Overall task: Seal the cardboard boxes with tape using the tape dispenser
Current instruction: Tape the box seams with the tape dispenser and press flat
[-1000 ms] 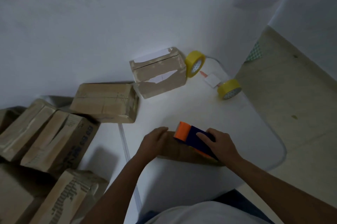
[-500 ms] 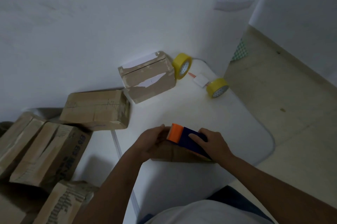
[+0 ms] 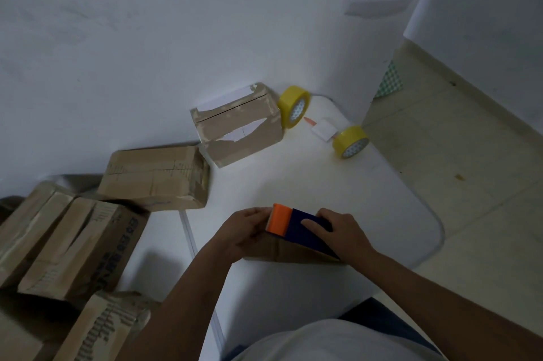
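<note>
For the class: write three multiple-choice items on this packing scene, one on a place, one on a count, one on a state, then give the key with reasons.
1. Where is the tape dispenser?
A. on the box in front of the person
B. on the floor
C. against the wall

2. How many yellow tape rolls are on the table?
A. one
B. two
C. four

3. The right hand is:
A. empty
B. on the dispenser
C. on a roll

Key: 1 A, it rests on that box; 2 B, one roll beside the far box, another near the edge; 3 B, fingers lie across its dark body.

Tape dispenser point(image 3: 296, 228) atop nearest box point(image 3: 293, 252)
</note>
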